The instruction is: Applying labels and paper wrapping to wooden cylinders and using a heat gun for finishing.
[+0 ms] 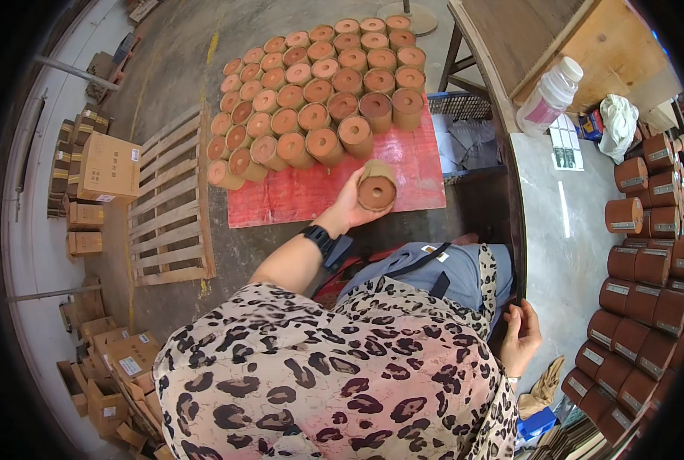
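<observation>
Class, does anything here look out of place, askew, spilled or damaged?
The cardboard boxes at lower left lie jumbled at odd angles, unlike the brown cylinders standing in rows on the red board. I see no spill.

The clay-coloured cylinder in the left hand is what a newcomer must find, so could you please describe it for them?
Find the large red board, where wrapped cylinders stand in rows. Toward its near edge, the left hand, just beyond a dark wristwatch, holds one clay-coloured cylinder. Unlike its neighbours, it is out of the rows and in a hand.
</observation>
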The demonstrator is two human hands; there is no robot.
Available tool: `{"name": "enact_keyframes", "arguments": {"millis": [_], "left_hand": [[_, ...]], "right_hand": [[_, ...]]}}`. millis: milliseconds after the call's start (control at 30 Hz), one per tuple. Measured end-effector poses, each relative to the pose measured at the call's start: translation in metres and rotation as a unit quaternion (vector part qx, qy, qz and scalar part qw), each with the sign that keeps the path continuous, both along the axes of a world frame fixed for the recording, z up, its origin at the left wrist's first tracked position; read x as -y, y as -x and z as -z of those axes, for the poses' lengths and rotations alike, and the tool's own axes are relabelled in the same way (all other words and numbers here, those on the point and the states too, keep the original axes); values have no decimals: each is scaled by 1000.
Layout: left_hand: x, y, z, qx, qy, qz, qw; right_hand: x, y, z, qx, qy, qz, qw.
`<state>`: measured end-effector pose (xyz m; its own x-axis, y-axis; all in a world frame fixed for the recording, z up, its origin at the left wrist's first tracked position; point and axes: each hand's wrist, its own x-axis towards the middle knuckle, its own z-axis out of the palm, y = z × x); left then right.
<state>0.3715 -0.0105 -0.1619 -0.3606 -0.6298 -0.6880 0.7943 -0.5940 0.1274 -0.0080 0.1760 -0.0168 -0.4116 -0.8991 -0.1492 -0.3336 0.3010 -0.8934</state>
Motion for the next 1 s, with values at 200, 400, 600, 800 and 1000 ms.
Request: {"name": "enact_keyframes", "arguments": {"millis": [200,400,600,800,1000], "left_hand": [[65,34,35,-56,-14,-82,995],[121,53,67,-74,-120,-354,925],[152,50,119,6,-5,-318,948],[158,-9,99,-53,-162,-369,914],[77,46,10,168,-106,-15,980]], "right_hand": [[-6,-1,-5,-19,-20,-41,999],[-25,0,-8,-27,-27,34,999],[-41,2,-19,-47,-5,106,993],[-86,52,-13,-312,78,259,911],[-146,73,-13,-466,-26,364,806]]}}
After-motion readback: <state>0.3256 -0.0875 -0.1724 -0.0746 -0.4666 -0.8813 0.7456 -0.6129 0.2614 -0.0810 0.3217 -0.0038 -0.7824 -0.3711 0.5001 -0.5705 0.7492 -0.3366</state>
